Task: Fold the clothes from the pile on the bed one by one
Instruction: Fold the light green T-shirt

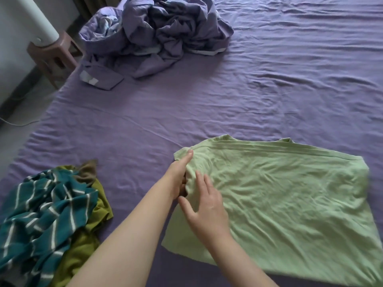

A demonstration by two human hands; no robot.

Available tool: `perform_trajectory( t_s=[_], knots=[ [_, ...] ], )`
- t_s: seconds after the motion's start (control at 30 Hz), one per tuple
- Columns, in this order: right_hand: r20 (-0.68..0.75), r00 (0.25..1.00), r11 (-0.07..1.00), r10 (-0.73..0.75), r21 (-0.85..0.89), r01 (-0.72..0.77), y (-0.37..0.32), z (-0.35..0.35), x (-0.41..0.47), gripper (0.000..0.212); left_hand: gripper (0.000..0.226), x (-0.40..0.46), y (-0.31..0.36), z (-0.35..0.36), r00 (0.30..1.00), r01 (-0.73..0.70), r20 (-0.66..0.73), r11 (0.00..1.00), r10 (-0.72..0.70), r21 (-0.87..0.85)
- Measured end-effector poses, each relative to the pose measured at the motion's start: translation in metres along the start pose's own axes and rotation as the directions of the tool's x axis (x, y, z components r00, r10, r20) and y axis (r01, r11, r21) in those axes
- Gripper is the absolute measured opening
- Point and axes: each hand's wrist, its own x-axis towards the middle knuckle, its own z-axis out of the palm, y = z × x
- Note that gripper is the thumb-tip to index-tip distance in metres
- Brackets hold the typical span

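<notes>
A: Any writing to read?
B: None legible. The green shirt (279, 195) lies flat on the purple bed (290, 79), near its front edge.
A: Both hands?
B: The left hand (181, 175) grips the shirt's left edge, fingers tucked under the fabric; the right hand (205, 206) rests flat on it, fingers apart.
A: Around it?
B: One pile of clothes (47, 216) at left, striped teal over olive; one crumpled purple duvet (161, 32) beyond; a brown stool (56, 56) beside the bed
</notes>
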Motion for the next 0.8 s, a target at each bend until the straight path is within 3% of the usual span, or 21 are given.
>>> perform_trajectory(
  t_s=[0.1,0.2,0.3,0.33,0.4,0.43,0.5,0.57,0.67,0.73,0.8],
  knots=[
    [-0.021,0.994,0.987,0.105,-0.122,-0.107,-0.006,0.026,-0.016,0.101,0.045,0.004,0.011,0.012,0.991,-0.086,-0.104,0.995,0.081,-0.045],
    [-0.063,0.985,0.975,0.160,-0.146,-0.168,0.001,0.036,-0.008,0.124,0.042,0.008,0.014,0.028,0.952,-0.232,-0.177,0.966,0.250,0.118],
    [-0.016,0.997,0.997,0.073,0.021,-0.073,0.017,0.006,-0.004,0.104,0.061,0.000,0.022,0.045,0.915,-0.352,-0.150,0.924,0.374,0.151],
    [-0.036,0.999,0.999,-0.012,0.039,0.014,0.031,-0.004,-0.006,0.096,0.060,-0.005,0.028,0.051,0.915,-0.366,-0.126,0.919,0.385,0.147],
    [-0.006,0.996,0.959,-0.089,0.270,0.088,0.054,-0.032,-0.013,0.092,0.051,-0.016,0.037,0.067,0.920,-0.376,-0.055,0.913,0.388,0.162],
    [-0.063,0.994,0.923,-0.086,0.371,0.103,0.065,-0.049,-0.017,0.091,0.049,-0.021,0.041,0.078,0.920,-0.383,-0.017,0.908,0.392,0.172],
    [-0.162,0.986,0.833,-0.027,0.542,0.112,0.091,-0.081,-0.027,0.086,0.058,-0.030,0.046,0.105,0.910,-0.412,0.044,0.891,0.412,0.192],
    [-0.148,0.984,0.735,0.096,0.677,0.030,0.117,-0.113,-0.040,0.084,0.077,-0.035,0.046,0.139,0.906,-0.423,0.114,0.887,0.408,0.185],
    [-0.138,0.965,0.705,0.225,0.706,-0.063,0.155,-0.153,-0.055,0.076,0.083,-0.041,0.030,0.202,0.886,-0.422,0.292,0.888,0.361,0.183],
    [-0.186,0.929,0.749,0.320,0.650,-0.128,0.182,-0.164,-0.060,0.064,0.076,-0.040,0.006,0.236,0.846,-0.499,0.392,0.794,0.361,0.348],
    [-0.191,0.883,0.775,0.430,0.579,-0.252,0.205,-0.167,-0.064,0.054,0.068,-0.035,-0.020,0.258,0.799,-0.600,0.483,0.517,0.357,0.611]
  ],
)
